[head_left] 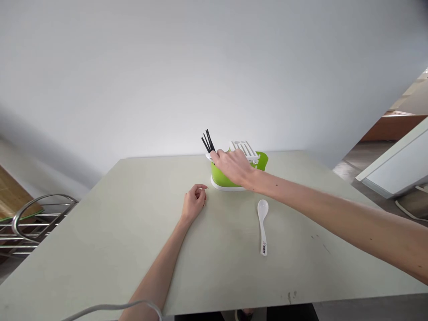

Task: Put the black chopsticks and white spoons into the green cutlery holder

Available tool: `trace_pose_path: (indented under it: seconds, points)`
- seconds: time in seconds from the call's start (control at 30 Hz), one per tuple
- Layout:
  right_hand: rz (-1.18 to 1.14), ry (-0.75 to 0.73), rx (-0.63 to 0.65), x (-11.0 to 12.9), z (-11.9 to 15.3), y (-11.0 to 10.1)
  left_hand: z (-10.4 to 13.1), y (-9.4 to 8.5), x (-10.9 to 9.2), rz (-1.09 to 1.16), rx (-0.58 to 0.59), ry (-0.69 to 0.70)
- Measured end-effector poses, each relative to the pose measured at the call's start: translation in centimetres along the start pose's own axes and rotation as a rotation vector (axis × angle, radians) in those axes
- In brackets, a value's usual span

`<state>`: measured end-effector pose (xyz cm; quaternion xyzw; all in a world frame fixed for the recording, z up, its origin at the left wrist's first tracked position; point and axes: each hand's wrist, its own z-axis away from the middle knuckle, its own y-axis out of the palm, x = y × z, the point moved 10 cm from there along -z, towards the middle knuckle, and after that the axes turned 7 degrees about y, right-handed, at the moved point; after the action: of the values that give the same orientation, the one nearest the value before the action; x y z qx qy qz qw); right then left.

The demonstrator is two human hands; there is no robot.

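Note:
A green and white utensil holder stands near the back edge of the table, with a slotted white rack on its top. Several black chopsticks rise at a tilt from its left end. My right hand reaches across from the right, its fingers closed around the lower visible part of the chopsticks; the fingertips are partly hidden. Resting on the table left of the holder, my left hand is loosely curled, and nothing shows in it. A white spoon lies bowl-end away from me, below my right forearm.
The pale table meets a plain wall at its back edge. Beyond the left side stands a metal rack. A grey cable crosses my left forearm at the front. A white panel stands off to the right.

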<state>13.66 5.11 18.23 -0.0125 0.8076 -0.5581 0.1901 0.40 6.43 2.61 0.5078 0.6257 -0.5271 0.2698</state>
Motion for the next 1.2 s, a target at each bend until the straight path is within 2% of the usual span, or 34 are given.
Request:
trace_pose_path:
  seconds: [0.13, 0.47, 0.67, 0.73, 0.8, 0.9, 1.0, 1.07, 1.2]
  points:
    - [-0.042, -0.009, 0.018, 1.1, -0.5, 0.7, 0.0, 0.1, -0.1, -0.003, 0.001, 0.005]
    - [-0.179, 0.057, 0.06, 0.5, 0.0, 0.5, 0.1, 0.2, -0.3, -0.011, 0.008, 0.014]
    - [-0.346, 0.115, 0.001, -1.8, 1.9, -0.8, 0.1, 0.3, -0.1, -0.001, 0.014, 0.01]
    - [-0.403, 0.074, -0.006, -2.6, 3.2, -1.1, 0.1, 0.3, -0.1, -0.007, 0.016, 0.006]
    - [-0.438, -0.047, 0.016, -2.5, 5.1, -0.8, 0.1, 0.3, 0.0, -0.02, 0.02, 0.003]
    - [-0.377, -0.283, 0.088, -1.5, 9.2, 0.9, 0.2, 0.4, -0.1, -0.042, 0.026, 0.004]
    - [-0.28, -0.376, 0.128, -1.9, 13.0, 3.6, 0.2, 0.4, -0.2, -0.074, 0.032, 0.014]
    - [-0.289, -0.369, 0.143, -3.0, 14.6, 5.2, 0.3, 0.5, -0.1, -0.084, 0.038, 0.017]
    - [-0.332, -0.226, 0.18, -6.9, 15.8, 8.4, 0.4, 0.6, 0.1, -0.095, 0.048, 0.027]
